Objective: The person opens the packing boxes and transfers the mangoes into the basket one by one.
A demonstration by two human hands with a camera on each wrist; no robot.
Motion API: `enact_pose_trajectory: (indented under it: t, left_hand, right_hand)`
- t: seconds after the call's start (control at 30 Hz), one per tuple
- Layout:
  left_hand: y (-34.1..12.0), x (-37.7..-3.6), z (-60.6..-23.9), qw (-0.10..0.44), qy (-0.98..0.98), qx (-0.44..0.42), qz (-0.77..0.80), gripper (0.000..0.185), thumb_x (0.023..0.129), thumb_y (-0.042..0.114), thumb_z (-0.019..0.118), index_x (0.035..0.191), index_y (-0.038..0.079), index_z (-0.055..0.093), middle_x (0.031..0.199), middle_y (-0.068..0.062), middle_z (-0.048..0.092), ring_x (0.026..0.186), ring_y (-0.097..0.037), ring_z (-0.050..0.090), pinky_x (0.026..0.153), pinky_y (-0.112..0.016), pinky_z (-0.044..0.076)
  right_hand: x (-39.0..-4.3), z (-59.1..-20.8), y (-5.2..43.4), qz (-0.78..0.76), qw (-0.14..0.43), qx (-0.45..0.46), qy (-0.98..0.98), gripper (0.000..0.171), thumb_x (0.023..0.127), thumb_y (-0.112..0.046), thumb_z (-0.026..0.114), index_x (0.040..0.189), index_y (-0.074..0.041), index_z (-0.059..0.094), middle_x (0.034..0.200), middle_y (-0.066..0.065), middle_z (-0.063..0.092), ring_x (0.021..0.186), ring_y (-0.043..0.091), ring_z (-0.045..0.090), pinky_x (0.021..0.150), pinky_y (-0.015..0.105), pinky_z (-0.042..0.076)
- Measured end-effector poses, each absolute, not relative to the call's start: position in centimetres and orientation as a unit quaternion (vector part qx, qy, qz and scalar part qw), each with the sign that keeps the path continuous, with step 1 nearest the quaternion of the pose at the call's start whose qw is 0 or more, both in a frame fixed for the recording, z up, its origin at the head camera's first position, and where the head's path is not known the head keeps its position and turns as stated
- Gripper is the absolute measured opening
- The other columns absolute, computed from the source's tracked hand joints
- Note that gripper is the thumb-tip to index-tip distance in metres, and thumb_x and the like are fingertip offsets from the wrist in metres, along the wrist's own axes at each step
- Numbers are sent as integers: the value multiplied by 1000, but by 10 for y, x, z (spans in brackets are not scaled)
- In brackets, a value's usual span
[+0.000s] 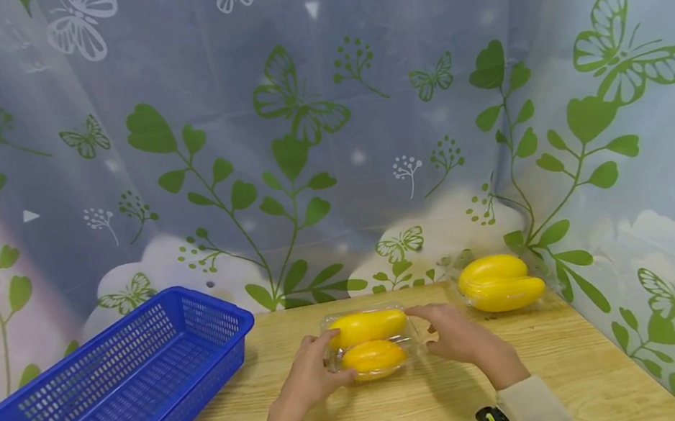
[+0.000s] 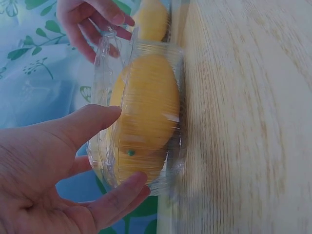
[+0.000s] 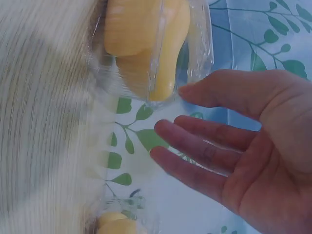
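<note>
Butterfly-and-leaf printed cloth backs and flanks a wooden table (image 1: pixel 408 418).

Item in hand: a clear plastic pack (image 1: pixel 370 344) holding two yellow mangoes, resting on the table at centre, near the far edge. The fruits' long axes run left to right, across the person's front.

Left hand (image 1: pixel 313 378): at the pack's left end, thumb and fingers curled around the wrapping, gripping it. The left wrist view confirms thumb (image 2: pixel 92 122) and a fingertip (image 2: pixel 129 187) on the film.

Right hand (image 1: pixel 454 331): at the pack's right end, fingers relaxed and spread. In the right wrist view the thumb tip (image 3: pixel 187 90) sits at the wrapping's edge; the other fingers stand clear of it. No clenched hold is shown.

Both hands are about equally near, one at each end of the long axis.

Surroundings, relative to the pack: a blue slotted basket (image 1: pixel 111 404) lies to its left; a second wrapped pack of mangoes (image 1: pixel 500 282) lies to its right, further back, apart. Only the head view shows the basket.
</note>
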State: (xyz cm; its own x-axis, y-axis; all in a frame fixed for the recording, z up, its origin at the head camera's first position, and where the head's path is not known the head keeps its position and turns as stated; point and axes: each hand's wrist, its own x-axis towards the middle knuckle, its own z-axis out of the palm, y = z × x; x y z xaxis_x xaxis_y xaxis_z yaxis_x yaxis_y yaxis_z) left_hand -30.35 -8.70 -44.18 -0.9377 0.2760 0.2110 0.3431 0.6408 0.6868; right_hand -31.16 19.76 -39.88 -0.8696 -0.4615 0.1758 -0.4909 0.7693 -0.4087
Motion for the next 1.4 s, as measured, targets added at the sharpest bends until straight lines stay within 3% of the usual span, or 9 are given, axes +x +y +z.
enact_pose_trajectory:
  t: [0.23, 0.43, 0.77, 1.03, 1.27, 1.4]
  left_hand:
    - [-87, -303, -442, 41, -905, -169, -388, 74, 82, 22, 88, 146, 6, 55, 127, -25, 55, 94, -25, 60, 81, -43, 60]
    - [-87, -302, -441, 39, -904, -169, -392, 74, 81, 22, 88, 146, 6, 55, 127, -25, 55, 94, -25, 60, 81, -43, 59]
    - [-86, -303, -443, 43, -902, -170, -395, 75, 80, 21, 89, 146, 6, 55, 128, -26, 55, 95, -26, 61, 80, -43, 60]
    - [-87, -304, -444, 46, -904, -172, -388, 75, 81, 22, 89, 146, 6, 56, 127, -25, 56, 94, -25, 59, 79, -40, 58]
    - [-87, -306, -444, 51, -907, -170, -382, 74, 81, 22, 88, 146, 6, 56, 127, -24, 56, 93, -22, 57, 77, -37, 56]
    - [-88, -306, -444, 50, -906, -172, -384, 73, 81, 22, 88, 146, 6, 56, 129, -25, 56, 95, -24, 59, 79, -39, 57]
  right_hand:
    - [-313, -404, 206, 250, 21, 204, -946, 51, 92, -2, 71, 141, 1, 58, 139, 25, 63, 101, 39, 72, 85, 49, 62]
    - [-316, -409, 210, 264, 13, 187, -946, 48, 93, -4, 71, 139, 2, 59, 137, 29, 63, 97, 35, 73, 81, 46, 62]
    - [-328, -427, 223, 317, -19, 173, -932, 47, 96, -16, 70, 137, 4, 61, 135, 30, 63, 110, 45, 69, 90, 53, 60]
    - [-336, -438, 229, 389, -70, 183, -900, 50, 100, -20, 66, 140, 7, 56, 136, 36, 59, 106, 42, 70, 77, 45, 64]
    - [-339, -442, 225, 406, -74, 155, -897, 47, 101, -20, 65, 141, 4, 56, 136, 34, 59, 92, 31, 73, 73, 43, 64]
    - [-339, -441, 221, 424, -82, 148, -890, 50, 102, -21, 64, 144, 3, 53, 136, 33, 60, 92, 29, 73, 75, 43, 65]
